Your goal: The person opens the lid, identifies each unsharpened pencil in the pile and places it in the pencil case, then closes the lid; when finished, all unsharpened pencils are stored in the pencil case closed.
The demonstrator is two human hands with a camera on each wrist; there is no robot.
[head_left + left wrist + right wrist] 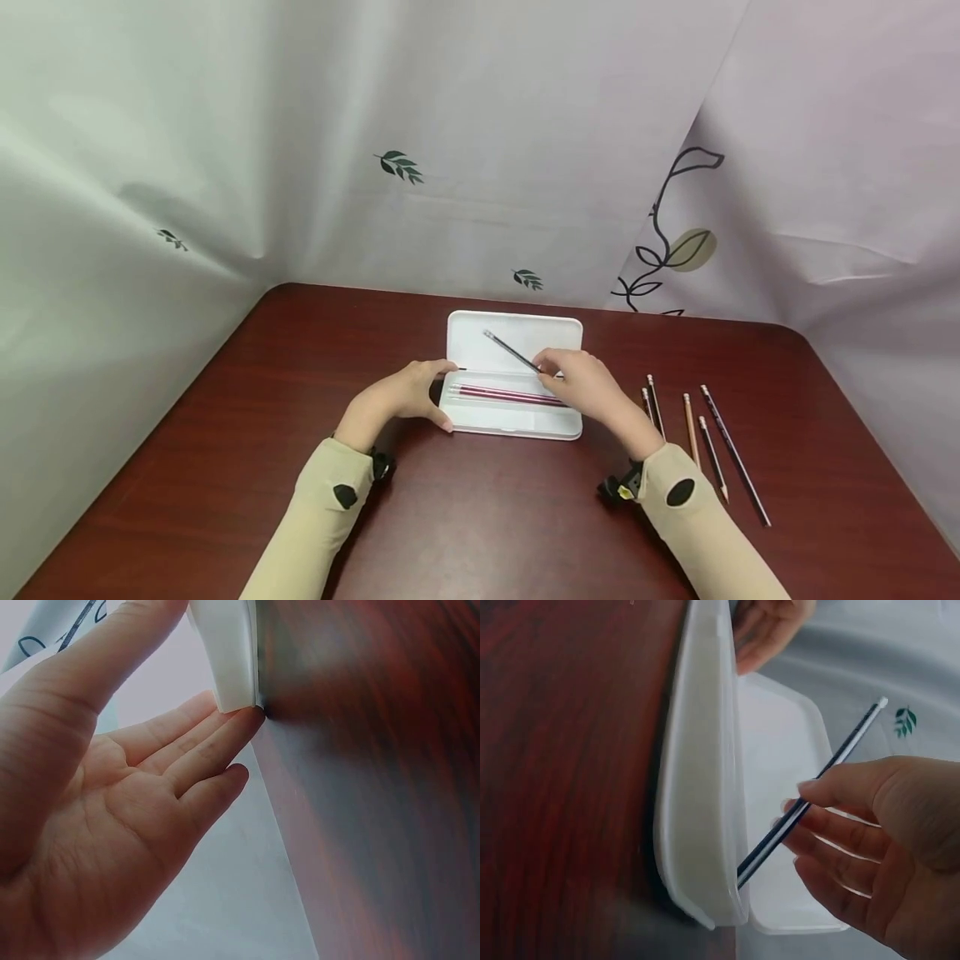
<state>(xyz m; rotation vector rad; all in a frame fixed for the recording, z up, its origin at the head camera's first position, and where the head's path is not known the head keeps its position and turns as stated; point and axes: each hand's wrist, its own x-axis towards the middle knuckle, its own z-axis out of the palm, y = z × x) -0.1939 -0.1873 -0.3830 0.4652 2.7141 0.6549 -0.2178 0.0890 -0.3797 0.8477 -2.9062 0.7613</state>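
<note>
A white pencil case [517, 425] lies open in the middle of the table, its lid [540, 333] laid back. Red striped pencils [510, 394] lie in its tray. My left hand [448, 396] holds the case's left end between thumb and fingers [210, 742], and its near corner [229, 652] rests on a fingertip. My right hand [543, 367] pinches a dark striped pencil [510, 350] over the case, with the eraser end raised to the far left. In the right wrist view that pencil [840, 754] slants down behind the tray wall [697, 787] from my fingers [817, 825].
Several loose pencils [708, 442] lie side by side on the dark red table [480, 517], right of my right wrist. Pale curtains with leaf prints [401, 167] close off the back and both sides.
</note>
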